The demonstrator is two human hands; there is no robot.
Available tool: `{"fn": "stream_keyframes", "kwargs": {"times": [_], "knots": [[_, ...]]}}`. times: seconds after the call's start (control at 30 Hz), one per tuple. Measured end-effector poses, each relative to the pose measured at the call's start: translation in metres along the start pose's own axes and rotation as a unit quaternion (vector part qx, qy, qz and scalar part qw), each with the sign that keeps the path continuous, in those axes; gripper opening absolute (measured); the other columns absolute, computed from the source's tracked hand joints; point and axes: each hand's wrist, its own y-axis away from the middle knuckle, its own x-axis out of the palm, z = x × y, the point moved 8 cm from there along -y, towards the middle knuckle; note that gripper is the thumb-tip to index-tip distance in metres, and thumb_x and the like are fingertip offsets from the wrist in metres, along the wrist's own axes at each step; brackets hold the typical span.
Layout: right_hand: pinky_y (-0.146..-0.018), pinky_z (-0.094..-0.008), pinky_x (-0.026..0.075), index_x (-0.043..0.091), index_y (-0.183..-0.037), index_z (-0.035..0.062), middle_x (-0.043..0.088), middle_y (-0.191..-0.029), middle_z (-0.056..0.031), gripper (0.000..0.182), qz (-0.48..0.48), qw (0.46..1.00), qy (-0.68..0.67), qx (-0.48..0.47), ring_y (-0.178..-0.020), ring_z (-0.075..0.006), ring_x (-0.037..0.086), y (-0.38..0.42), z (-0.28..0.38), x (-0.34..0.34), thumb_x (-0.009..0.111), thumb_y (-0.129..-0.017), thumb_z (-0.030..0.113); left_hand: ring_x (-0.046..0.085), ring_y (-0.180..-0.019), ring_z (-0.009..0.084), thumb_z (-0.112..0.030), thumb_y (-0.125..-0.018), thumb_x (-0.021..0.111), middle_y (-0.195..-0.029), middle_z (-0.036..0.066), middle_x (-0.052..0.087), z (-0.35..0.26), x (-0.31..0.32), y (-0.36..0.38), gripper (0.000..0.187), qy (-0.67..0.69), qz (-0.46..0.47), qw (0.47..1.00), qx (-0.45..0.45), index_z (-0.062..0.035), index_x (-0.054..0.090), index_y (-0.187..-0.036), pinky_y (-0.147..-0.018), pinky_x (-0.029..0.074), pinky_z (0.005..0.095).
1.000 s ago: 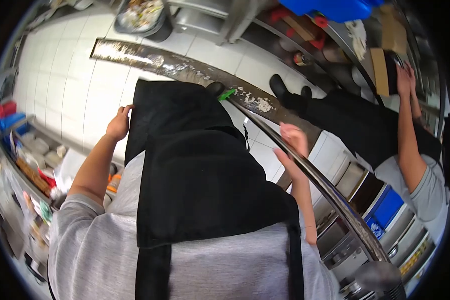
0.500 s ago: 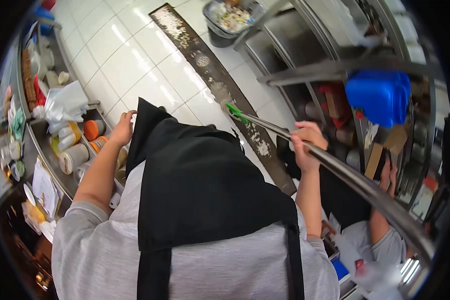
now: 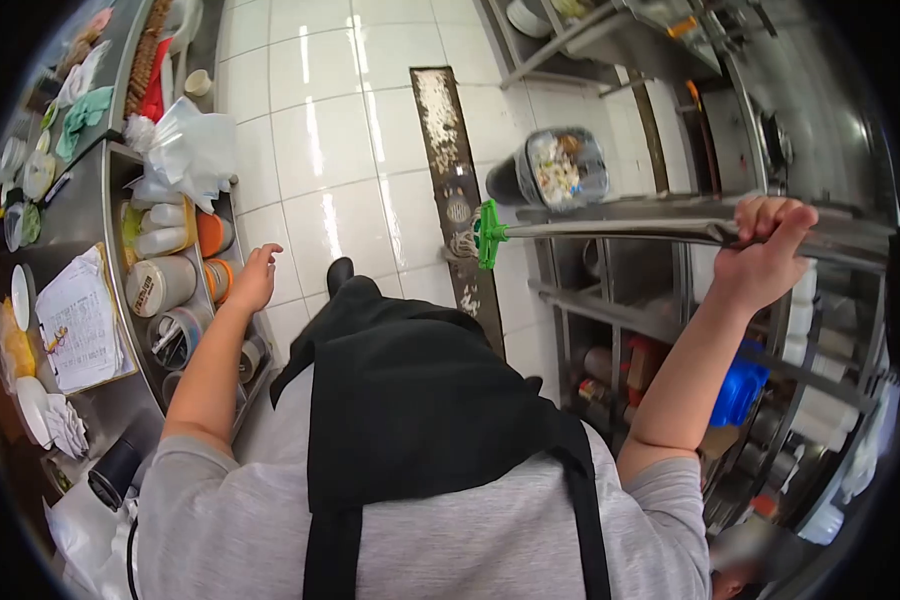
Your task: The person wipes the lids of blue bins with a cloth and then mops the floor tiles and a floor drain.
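My right hand (image 3: 765,252), raised at the right, is wrapped round the metal handle of a mop (image 3: 610,230). The handle runs sideways to a green clamp (image 3: 489,236), with greyish strands (image 3: 461,245) beside it. Those strands rest on a long dark strip (image 3: 448,165) in the tiled floor, which carries pale scattered bits. Hanging at my left side, my left hand (image 3: 254,280) is open and empty. Closest to it are orange-lidded tubs (image 3: 216,236) on the shelf under the left counter.
A bin (image 3: 570,170) full of scraps stands on the floor beyond the mop. Metal racks (image 3: 620,310) line the right, with a blue container (image 3: 738,388) on them. Papers on a clipboard (image 3: 82,325) and plastic bags (image 3: 185,150) lie along the left counter.
My view has turned right. My right hand has moved up and outward with the mop handle, which now lies more level. The co-worker at lower right is mostly out of view.
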Motion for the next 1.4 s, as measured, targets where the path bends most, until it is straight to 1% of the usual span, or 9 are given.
{"fn": "stream_keyframes", "kwargs": {"times": [0.47, 0.7, 0.93, 1.0, 1.1, 1.13, 1.2, 1.3, 1.4], "knots": [[-0.063, -0.0311, 0.031, 0.040, -0.066, 0.0122, 0.035, -0.062, 0.0015, 0.038, 0.357, 0.905, -0.190, -0.136, -0.055, -0.0109, 0.034, -0.123, 0.077, 0.279, 0.049, -0.097, 0.034, 0.057, -0.095, 0.0264, -0.001, -0.091, 0.046, -0.102, 0.012, 0.056, 0.088, -0.079, 0.045, 0.025, 0.186, -0.146, 0.968, -0.084, -0.0076, 0.055, -0.114, -0.086, 0.046, 0.0345], [-0.078, -0.0352, 0.033, 0.060, -0.074, 0.0222, 0.045, -0.070, 0.0071, 0.025, 0.456, 0.842, -0.285, -0.050, -0.079, -0.0151, 0.043, -0.115, 0.070, 0.246, 0.074, -0.078, 0.043, 0.058, -0.096, 0.0260, -0.002, -0.091, 0.048, -0.103, 0.012, 0.057, 0.059, -0.080, 0.027, 0.025, 0.246, -0.144, 0.955, -0.077, -0.0077, 0.054, -0.115, -0.086, 0.047, 0.0345], [-0.057, -0.0268, 0.039, 0.052, -0.073, 0.0127, 0.054, -0.063, 0.0030, 0.032, 0.326, 0.782, -0.526, -0.075, -0.054, -0.0123, 0.051, -0.042, 0.138, 0.197, 0.076, -0.081, 0.032, 0.054, -0.106, 0.0277, -0.014, -0.081, 0.069, -0.119, 0.013, 0.049, -0.085, -0.136, -0.047, 0.051, 0.201, -0.182, 0.952, 0.144, -0.0116, 0.047, -0.127, -0.089, 0.047, 0.0353], [-0.049, -0.0250, 0.040, 0.058, -0.078, 0.0128, 0.056, -0.061, 0.0016, 0.026, 0.244, 0.930, -0.250, -0.114, -0.051, -0.0135, 0.053, 0.009, 0.097, 0.229, 0.078, -0.079, 0.029, 0.050, -0.113, 0.0299, -0.019, -0.074, 0.077, -0.126, 0.013, 0.045, -0.142, -0.156, -0.063, 0.069, 0.159, -0.258, 0.921, 0.243, -0.0137, 0.042, -0.133, -0.094, 0.044, 0.0380], [-0.051, -0.0296, 0.047, 0.061, -0.084, 0.0094, 0.058, -0.063, -0.0017, 0.021, 0.390, 0.856, -0.329, -0.085, -0.055, -0.0160, 0.059, 0.069, 0.087, 0.269, 0.077, -0.081, 0.024, 0.043, -0.124, 0.0341, -0.029, -0.070, 0.082, -0.135, 0.013, 0.043, -0.217, -0.164, -0.079, 0.074, 0.108, -0.275, 0.878, 0.375, -0.0164, 0.046, -0.133, -0.103, 0.037, 0.0427], [-0.053, -0.0323, 0.050, 0.061, -0.083, 0.0082, 0.060, -0.065, -0.0030, 0.019, 0.474, 0.805, -0.324, -0.149, -0.055, -0.0165, 0.060, 0.077, 0.111, 0.265, 0.075, -0.082, 0.021, 0.058, -0.102, 0.0317, -0.033, -0.074, 0.078, -0.106, 0.013, 0.061, -0.240, -0.165, -0.075, 0.042, 0.123, -0.298, 0.815, 0.482, -0.0148, 0.062, -0.108, -0.086, 0.048, 0.0407], [-0.055, -0.0354, 0.052, 0.059, -0.077, 0.0058, 0.059, -0.065, -0.0051, 0.018, 0.471, 0.763, -0.433, -0.096, -0.055, -0.0181, 0.059, 0.056, 0.126, 0.252, 0.071, -0.085, 0.016, 0.061, -0.067, 0.0297, -0.036, -0.080, 0.072, -0.066, 0.009, 0.059, -0.248, -0.133, -0.101, 0.027, 0.120, -0.110, 0.903, 0.397, -0.0131, 0.058, -0.074, -0.059, 0.049, 0.0399], [-0.048, -0.0265, 0.049, 0.057, -0.074, 0.0099, 0.057, -0.057, 0.0015, 0.030, 0.429, 0.830, -0.350, -0.065, -0.050, -0.0116, 0.057, 0.055, 0.105, 0.276, 0.076, -0.082, 0.032, 0.052, -0.047, 0.0307, -0.028, -0.083, 0.069, -0.050, 0.008, 0.048, -0.241, -0.135, -0.125, 0.040, 0.111, -0.240, 0.856, 0.445, -0.0113, 0.042, -0.059, -0.046, 0.039, 0.0421], [-0.045, -0.0290, 0.046, 0.055, -0.067, 0.0065, 0.055, -0.054, -0.0017, 0.033, 0.569, 0.705, -0.412, -0.102, -0.046, -0.0158, 0.055, 0.055, 0.074, 0.309, 0.072, -0.086, 0.028, 0.051, -0.047, 0.0314, -0.022, -0.081, 0.070, -0.051, 0.008, 0.047, -0.221, -0.143, -0.167, 0.037, 0.104, -0.301, 0.838, 0.443, -0.0116, 0.042, -0.059, -0.046, 0.040, 0.0424]]}}
